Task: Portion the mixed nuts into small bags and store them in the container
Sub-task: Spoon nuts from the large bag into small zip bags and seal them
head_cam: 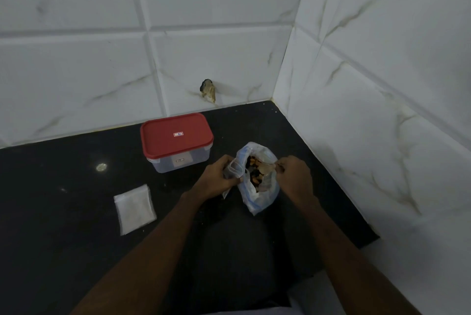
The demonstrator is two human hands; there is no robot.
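Head view: your two hands meet over a black counter (76, 238) in a tiled corner.
Left hand (216, 178): your fingers are curled round a small bag (234, 168), its mouth gaping, just beside the big bag's left rim.
Right hand (295, 174): your fingers are curled, and the tips pinch the big bag's right rim.
Big bag (260, 197): it sits on the counter between your hands, with its mouth open toward the back wall and its bottom toward you; the long axis runs near to far.
Nuts (254, 170): brown and dark pieces show in the big bag's mouth.
Container (178, 161): clear, with its red lid (175, 136) on, it stands behind your left hand, long side along the back wall.
Spare bags (135, 208): a flat stack lies left of your left forearm.
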